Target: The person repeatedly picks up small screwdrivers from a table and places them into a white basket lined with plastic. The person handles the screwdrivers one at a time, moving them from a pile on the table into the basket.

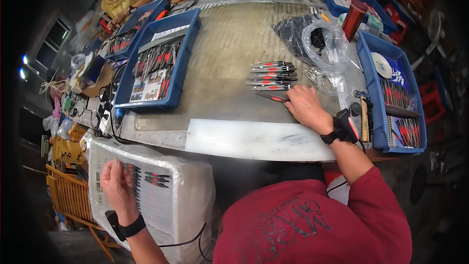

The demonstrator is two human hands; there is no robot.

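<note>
Pen (272,97) w/ R end pinched in R grip (309,109); L grip (117,181) state unclr.

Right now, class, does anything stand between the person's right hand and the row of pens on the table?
Nothing visible does: the right hand is at the nearest pen, the other pens lie uncovered just beyond, and clear plastic lies to their right.

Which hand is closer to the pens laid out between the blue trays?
Right. The right hand is beside the pens, touching the nearest one; the left hand is farther off, over the white crate.
</note>
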